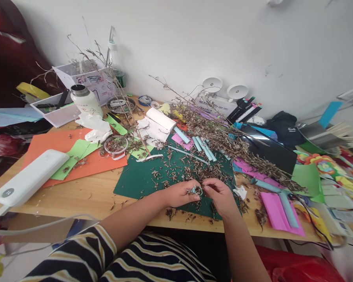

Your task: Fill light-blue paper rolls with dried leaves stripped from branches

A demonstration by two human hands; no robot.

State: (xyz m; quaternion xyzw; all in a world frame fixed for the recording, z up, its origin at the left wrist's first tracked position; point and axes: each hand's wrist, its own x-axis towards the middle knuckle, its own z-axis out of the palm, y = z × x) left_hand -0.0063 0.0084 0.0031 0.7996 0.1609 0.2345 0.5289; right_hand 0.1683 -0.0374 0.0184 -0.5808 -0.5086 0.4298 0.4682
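My left hand (181,194) is closed around a light blue paper tube (200,189), whose end shows dried leaf bits. Close beside that end is my right hand (220,196), thumb and fingers pinched together; what they hold is too small to make out. Below both hands lies a dark green mat (135,176), strewn with crumbled dried leaves (207,170). Several other rolled blue paper tubes (204,149) rest at the mat's far edge. A long bundle of dried leafy stems (223,137) stretches across the back right of the table.
Orange paper (100,164) and a white power bank (31,178) with a cable lie at left. A white bottle (86,102) stands open behind them. Near the right edge are pink paper (272,207) and a black tablet-like panel (267,149). The wooden table's front edge (106,211) runs before me.
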